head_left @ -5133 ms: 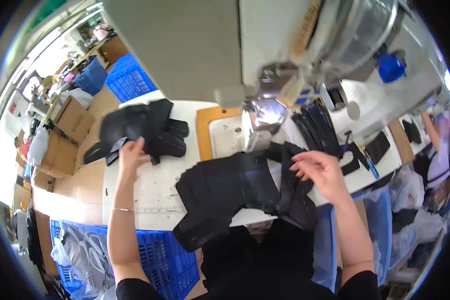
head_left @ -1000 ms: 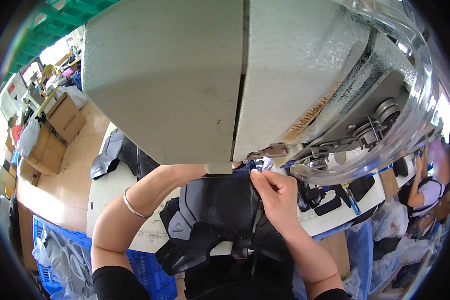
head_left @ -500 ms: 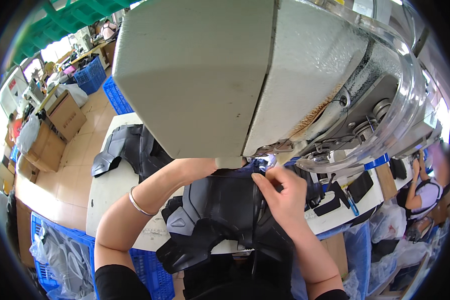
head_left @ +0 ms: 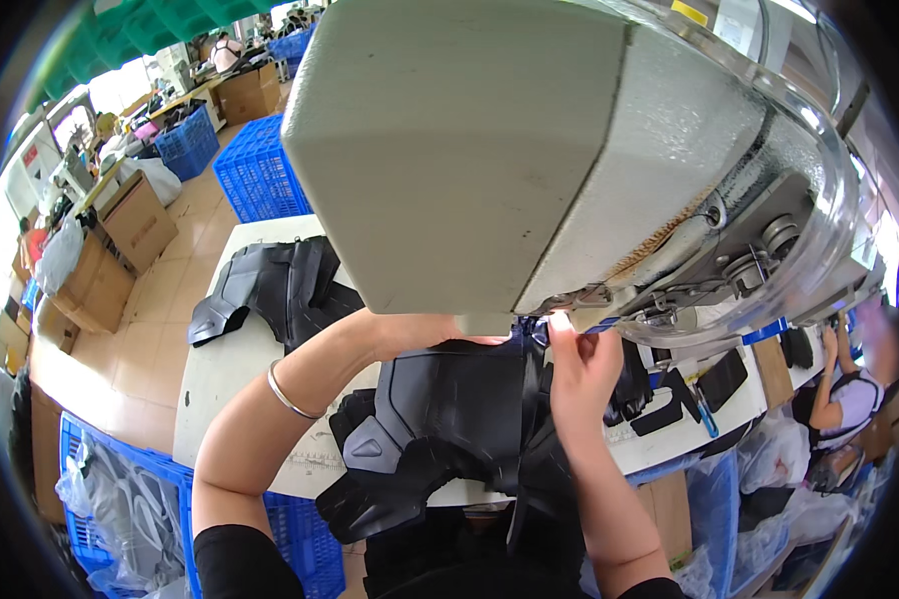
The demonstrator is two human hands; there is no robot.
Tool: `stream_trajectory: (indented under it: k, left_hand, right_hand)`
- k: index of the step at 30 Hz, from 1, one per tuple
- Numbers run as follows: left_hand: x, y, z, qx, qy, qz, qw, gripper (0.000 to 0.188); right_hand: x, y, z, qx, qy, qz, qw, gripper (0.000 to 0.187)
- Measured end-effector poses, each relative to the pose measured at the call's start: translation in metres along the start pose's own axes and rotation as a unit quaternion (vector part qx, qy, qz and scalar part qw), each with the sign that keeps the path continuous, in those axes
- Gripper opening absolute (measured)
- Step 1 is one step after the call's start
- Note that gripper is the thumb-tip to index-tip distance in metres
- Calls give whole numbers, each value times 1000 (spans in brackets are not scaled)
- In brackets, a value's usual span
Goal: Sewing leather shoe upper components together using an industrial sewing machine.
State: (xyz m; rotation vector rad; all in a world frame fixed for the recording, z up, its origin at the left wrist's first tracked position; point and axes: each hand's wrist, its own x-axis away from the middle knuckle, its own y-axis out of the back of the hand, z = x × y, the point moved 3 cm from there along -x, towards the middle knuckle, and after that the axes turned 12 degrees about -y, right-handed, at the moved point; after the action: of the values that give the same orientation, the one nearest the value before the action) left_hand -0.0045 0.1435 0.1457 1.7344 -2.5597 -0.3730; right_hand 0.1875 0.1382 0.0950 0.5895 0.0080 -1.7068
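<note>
The black shaped piece (head_left: 454,394), with a grey patch at its left side, lies between and nearer the body than the hands, its far edge running beneath the sewing machine head (head_left: 459,160). The left hand (head_left: 425,329) lies along that far edge, its fingers partly hidden by the machine; how far it is open, and whether it has hold of anything, I cannot tell. The right hand (head_left: 587,369) is curled, thumb near forefinger, by the far edge; its grip is unclear. A silver bangle (head_left: 288,391) circles the left forearm. Left of the left hand, another black piece (head_left: 270,285) rests on the pale worktop (head_left: 215,399). Right of the right hand lies a blue-handled tool (head_left: 707,417).
</note>
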Motion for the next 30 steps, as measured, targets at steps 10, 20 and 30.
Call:
stream_trajectory:
  k: [10, 20, 30]
  left_hand:
    - [2, 2, 1, -12, -23, -39, 999, 51]
    - [-2, -2, -1, -33, -36, -14, 999, 51]
    - [-1, 0, 7, 0, -26, -17, 1000, 52]
  right_hand:
    - [17, 12, 32, 77, 191, 13, 979, 32]
    - [-10, -3, -6, -114, -94, 54, 988, 14]
    - [30, 9, 17, 11, 126, 71, 989, 35]
